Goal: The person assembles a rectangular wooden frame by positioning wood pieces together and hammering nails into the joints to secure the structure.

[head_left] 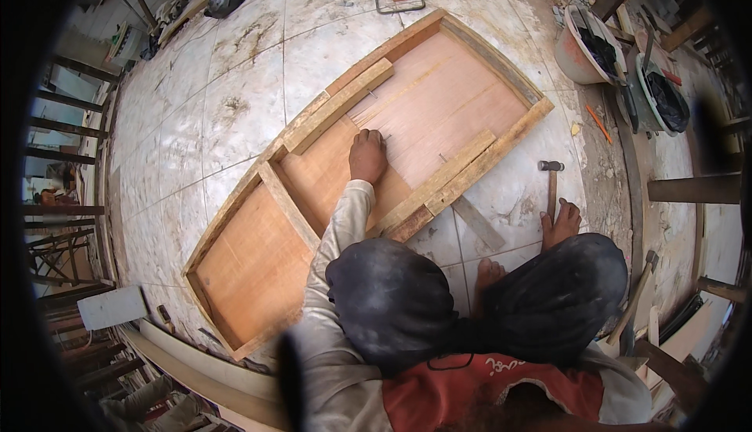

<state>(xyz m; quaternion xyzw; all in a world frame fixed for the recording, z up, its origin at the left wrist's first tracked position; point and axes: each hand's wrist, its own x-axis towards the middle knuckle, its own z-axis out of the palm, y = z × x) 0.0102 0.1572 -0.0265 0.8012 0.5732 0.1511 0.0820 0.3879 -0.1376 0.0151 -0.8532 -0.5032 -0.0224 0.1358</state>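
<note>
My left hand (367, 155) presses flat, closed on nothing, on the panel (439, 95) under it. My right hand (559, 224) wraps the hammer (551, 181) handle; its head rests on the floor just ahead. Hammer looks head-heavy and stiff: hold near the handle's end.

Even, soft daylight, brightest on the pale tiled floor (235, 95) toward twelve o'clock; shadows faint, focus sharp centrally, fisheye bending and black vignette around the rim
</note>
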